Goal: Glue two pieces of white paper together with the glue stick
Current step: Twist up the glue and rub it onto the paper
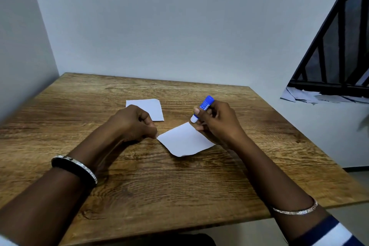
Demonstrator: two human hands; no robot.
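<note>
Now the right hand (217,124) grips the blue, white-tipped glue stick (205,105) — tip down; left hand (131,124) pinches the paper (185,142).

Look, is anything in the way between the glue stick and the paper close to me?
Nothing visible. The right hand holds the glue stick tip-down just by the far corner of the nearer paper. The left hand holds that paper's left corner, off to the side; the other paper lies farther back.

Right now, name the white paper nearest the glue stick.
The nearer paper, turned cornerwise: the left hand pinches one corner, and the glue stick in the right hand points at its far corner. The other paper lies farther back.
</note>
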